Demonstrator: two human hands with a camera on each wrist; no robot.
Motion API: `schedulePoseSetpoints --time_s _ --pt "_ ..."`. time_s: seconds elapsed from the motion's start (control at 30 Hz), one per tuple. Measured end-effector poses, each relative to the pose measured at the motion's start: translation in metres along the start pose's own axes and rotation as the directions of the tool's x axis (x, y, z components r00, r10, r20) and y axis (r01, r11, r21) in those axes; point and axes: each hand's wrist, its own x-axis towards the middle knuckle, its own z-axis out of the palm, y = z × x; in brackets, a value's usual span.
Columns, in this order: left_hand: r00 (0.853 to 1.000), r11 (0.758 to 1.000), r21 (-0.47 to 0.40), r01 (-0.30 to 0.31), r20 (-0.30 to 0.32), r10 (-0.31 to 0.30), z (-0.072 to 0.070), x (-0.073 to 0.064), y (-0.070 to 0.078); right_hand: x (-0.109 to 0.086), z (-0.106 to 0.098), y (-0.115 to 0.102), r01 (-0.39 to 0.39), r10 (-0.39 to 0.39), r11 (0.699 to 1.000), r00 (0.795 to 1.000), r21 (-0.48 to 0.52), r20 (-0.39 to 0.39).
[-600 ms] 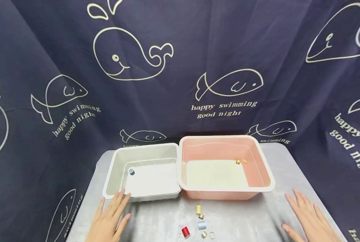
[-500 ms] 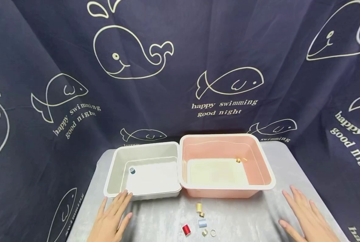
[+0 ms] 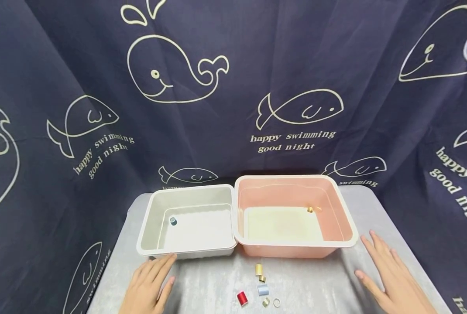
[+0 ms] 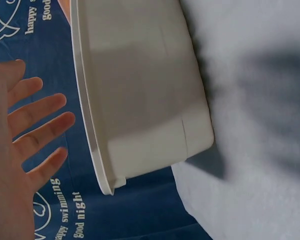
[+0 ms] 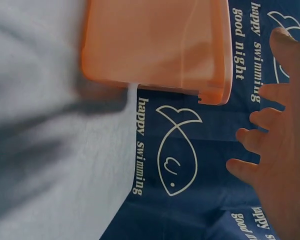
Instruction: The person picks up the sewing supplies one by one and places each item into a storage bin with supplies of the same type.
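Note:
My left hand (image 3: 149, 285) is held just in front of the white bin (image 3: 194, 252), its fingers extended and holding nothing. On the right, my right hand (image 3: 392, 279) hovers beside the near right corner of the pink bin (image 3: 296, 252), fingers spread and nothing in them. Between the hands lie a red thread spool (image 3: 242, 298), a light blue spool (image 3: 262, 289) and a yellow spool (image 3: 259, 269). Near these are two small gold rings, one a gold band (image 3: 262, 278) touching the yellow spool, and a thin silvery ring (image 3: 276, 302).
A blue spool (image 3: 173, 221) lies inside the white bin, and a small gold ring (image 3: 310, 209) inside the pink one. Both bins stand side by side at the back of the grey table (image 3: 218, 283). A dark blue curtain (image 3: 233, 109) with whale and fish drawings hangs behind.
My left hand has shifted slightly right and lower, away from the white bin's rim. My right hand has moved left and up, closer to the pink bin. The spools and rings stay put.

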Motion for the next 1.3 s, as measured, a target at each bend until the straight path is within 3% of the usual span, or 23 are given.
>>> schedulePoseSetpoints --time_s 0.07,0.3,0.5,0.73,0.87,1.07,1.17,1.3 --pt "1.0 1.0 -0.007 -0.001 0.0 0.001 0.003 -0.001 0.003 0.002 0.001 0.001 0.004 -0.004 1.0 1.0 0.002 -0.018" --pt "0.993 0.995 -0.083 -0.064 -0.106 0.055 0.018 0.001 0.009 0.006 0.006 0.004 -0.072 0.074 0.996 0.996 0.054 -0.045" --pt "0.999 0.998 -0.055 0.015 -0.032 -0.017 0.025 -0.002 0.015 0.006 0.01 0.006 -0.209 0.209 0.971 0.978 0.114 0.011" --pt "0.997 0.997 -0.066 -0.034 -0.076 0.029 0.042 0.0 0.021 0.013 0.013 0.005 -0.397 0.384 0.884 0.918 0.245 0.101" --pt "0.998 0.998 -0.054 -0.017 -0.058 0.014 0.049 0.0 0.025 0.02 0.018 0.001 -0.404 0.384 0.846 0.914 0.349 0.127" --pt "0.999 0.998 -0.055 0.02 -0.043 -0.023 0.056 0.0 0.028 0.023 0.029 -0.001 -0.434 0.404 0.795 0.9 0.424 0.164" --pt "0.998 0.996 -0.077 0.049 -0.023 -0.051 0.058 0.002 0.032 0.025 0.035 0.001 -0.418 0.397 0.736 0.904 0.533 0.16" --pt "0.991 0.985 -0.119 0.124 0.056 -0.118 0.063 0.006 0.04 0.028 0.04 0.003 -0.42 0.428 0.572 0.886 0.705 0.18"
